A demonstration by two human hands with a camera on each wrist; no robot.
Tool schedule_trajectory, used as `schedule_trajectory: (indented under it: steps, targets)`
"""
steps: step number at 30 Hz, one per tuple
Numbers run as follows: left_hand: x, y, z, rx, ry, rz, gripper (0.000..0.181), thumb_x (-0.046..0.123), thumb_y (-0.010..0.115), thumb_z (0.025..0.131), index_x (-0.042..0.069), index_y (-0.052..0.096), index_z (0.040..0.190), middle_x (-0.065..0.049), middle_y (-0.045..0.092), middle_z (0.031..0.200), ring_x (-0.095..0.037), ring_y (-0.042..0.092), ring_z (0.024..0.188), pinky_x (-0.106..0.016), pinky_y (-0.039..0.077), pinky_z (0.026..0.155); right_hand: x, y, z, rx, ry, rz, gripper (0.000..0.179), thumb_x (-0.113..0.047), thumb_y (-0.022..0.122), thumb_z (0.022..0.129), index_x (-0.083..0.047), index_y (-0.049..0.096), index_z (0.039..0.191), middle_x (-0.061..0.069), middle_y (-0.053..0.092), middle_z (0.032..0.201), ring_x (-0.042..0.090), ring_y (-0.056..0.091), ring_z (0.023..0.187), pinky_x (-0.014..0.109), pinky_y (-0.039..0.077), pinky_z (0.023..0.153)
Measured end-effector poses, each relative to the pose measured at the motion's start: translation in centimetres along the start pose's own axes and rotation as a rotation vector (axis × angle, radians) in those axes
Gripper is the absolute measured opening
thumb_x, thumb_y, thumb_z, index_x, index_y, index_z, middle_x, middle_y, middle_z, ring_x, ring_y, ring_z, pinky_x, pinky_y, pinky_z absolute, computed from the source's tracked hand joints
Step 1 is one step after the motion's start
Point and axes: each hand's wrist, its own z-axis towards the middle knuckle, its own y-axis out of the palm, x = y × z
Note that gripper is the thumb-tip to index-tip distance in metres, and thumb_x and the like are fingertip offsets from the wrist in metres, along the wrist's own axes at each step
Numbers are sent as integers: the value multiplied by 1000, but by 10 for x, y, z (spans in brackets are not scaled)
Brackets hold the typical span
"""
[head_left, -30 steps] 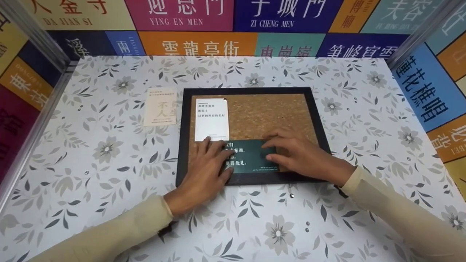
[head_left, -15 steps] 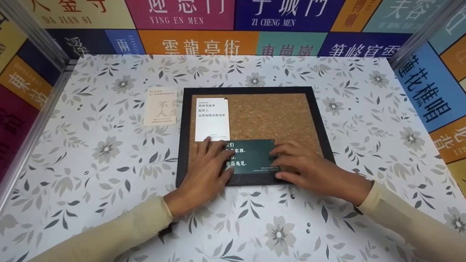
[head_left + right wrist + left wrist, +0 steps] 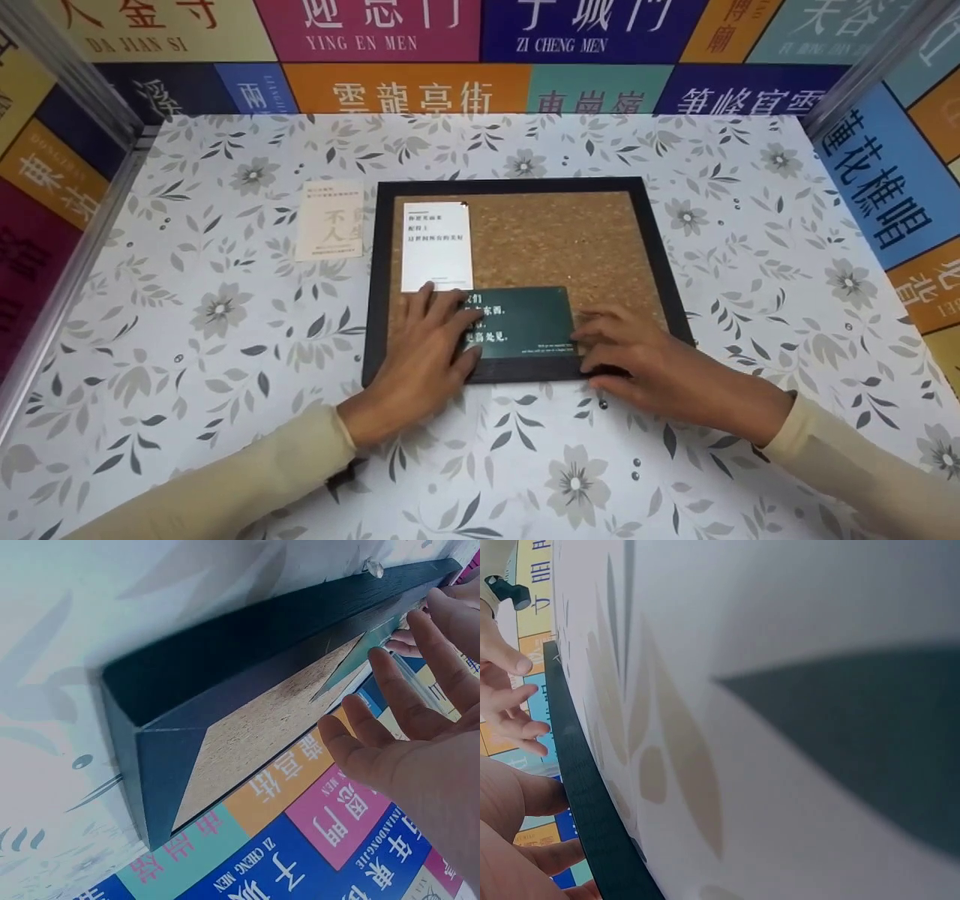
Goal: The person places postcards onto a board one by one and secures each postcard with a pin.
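Note:
A black-framed cork board [image 3: 562,232] lies on the table. On its cork are a white card [image 3: 437,247] and, below it, a dark green card [image 3: 525,319] with white lettering. My left hand [image 3: 424,337] rests with spread fingers over the green card's left part, fingertips at the white card's lower edge. Just beyond the green card's right edge hovers my right hand [image 3: 637,356], fingers loosely bent and holding nothing. In the right wrist view, the fingers [image 3: 394,690] are apart from the frame. A small pin [image 3: 463,204] sits at the white card's upper right corner.
A beige card [image 3: 330,220] lies on the floral tablecloth [image 3: 225,375] left of the board. Near the board's front edge is a small shiny clear object [image 3: 375,568]. Colourful lettered panels [image 3: 409,88] stand behind the table and at both sides.
My right hand has drawn back to the right and towards me, uncovering the green card's right end. The left hand stays in place.

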Motion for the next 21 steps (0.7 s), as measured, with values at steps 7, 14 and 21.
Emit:
schedule_trajectory:
  steps: [7, 14, 21]
  targets:
    - [0, 0, 0, 1, -6, -8, 45, 21, 78, 102, 9, 71, 145, -14, 55, 159, -54, 28, 160, -76, 9, 129, -1, -1, -8, -25, 9, -15, 11, -9, 89, 92, -15, 82, 98, 7, 69, 143, 42, 46, 150, 66, 43, 116]
    - [1, -1, 0, -15, -26, -15, 46, 23, 78, 103, 10, 70, 147, -13, 52, 162, -51, 26, 162, -73, 6, 130, -2, 1, -12, -21, -23, -85, 15, -5, 92, 88, -13, 82, 96, 9, 67, 145, 45, 45, 152, 66, 42, 116]
    - [1, -1, -1, -21, -23, -16, 47, 22, 78, 103, 10, 69, 147, -14, 52, 163, -51, 25, 162, -73, 5, 130, -1, 5, -13, -3, -116, -205, 12, -2, 91, 87, -8, 82, 93, 15, 65, 147, 52, 47, 148, 69, 45, 114]
